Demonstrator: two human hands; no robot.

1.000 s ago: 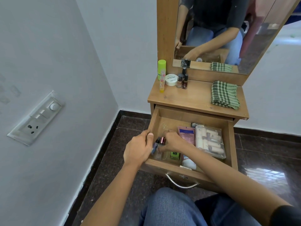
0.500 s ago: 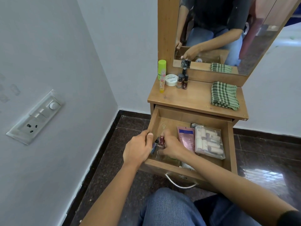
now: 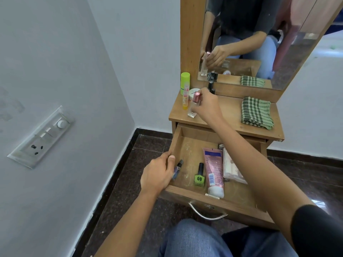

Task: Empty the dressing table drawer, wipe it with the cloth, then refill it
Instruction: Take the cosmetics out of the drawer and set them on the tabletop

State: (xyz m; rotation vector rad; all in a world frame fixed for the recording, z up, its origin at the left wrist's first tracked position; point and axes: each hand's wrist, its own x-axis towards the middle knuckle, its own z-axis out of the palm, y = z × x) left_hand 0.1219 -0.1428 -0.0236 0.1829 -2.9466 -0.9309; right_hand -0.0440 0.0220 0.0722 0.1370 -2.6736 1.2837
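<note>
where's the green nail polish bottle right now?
Head view: the green nail polish lies flat in the open drawer, near its front edge, just left of the pink tube and right of the left hand.

A black sleeve covers the right upper arm. Blue denim jeans cover the 2 knees. The left hand, right hand and both forearms are bare.

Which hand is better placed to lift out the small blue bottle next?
Left. The left hand is at the drawer's left wall, fingers on the blue bottle; the right hand is up on the tabletop, gripping the pink-capped bottle.
</note>
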